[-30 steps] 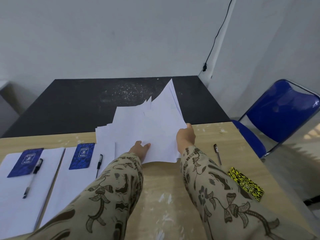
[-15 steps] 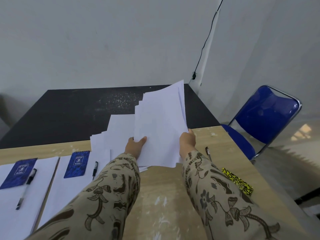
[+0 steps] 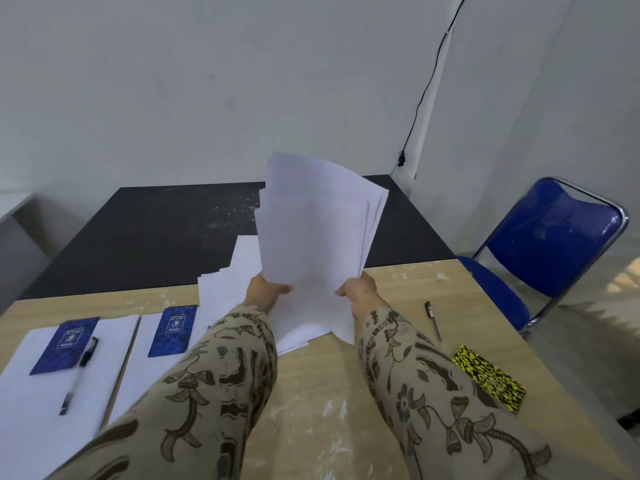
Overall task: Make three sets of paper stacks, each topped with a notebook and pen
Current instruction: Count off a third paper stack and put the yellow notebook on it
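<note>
A fanned sheaf of white paper (image 3: 311, 237) stands nearly upright above the wooden table (image 3: 398, 285). My left hand (image 3: 265, 289) grips its lower left edge and my right hand (image 3: 358, 289) grips its lower right edge. More loose sheets (image 3: 225, 282) lie flat behind my left hand. At the far left a paper stack (image 3: 114, 336) carries a blue notebook (image 3: 64, 344) and a pen (image 3: 79, 374). Beside it a second paper stack (image 3: 138, 382) carries a blue notebook (image 3: 173, 330); my left sleeve hides its right part. A loose pen (image 3: 433, 320) and a yellow-black notebook (image 3: 488, 377) lie to the right.
A black table (image 3: 156, 237) adjoins the wooden one at the back. A blue folding chair (image 3: 550, 237) stands right of the table by the wall. A black cable (image 3: 426, 81) runs down the wall corner.
Both hands have lifted the sheaf off the table and tipped it from lying flat to nearly upright. Some sheets stayed on the table behind.
</note>
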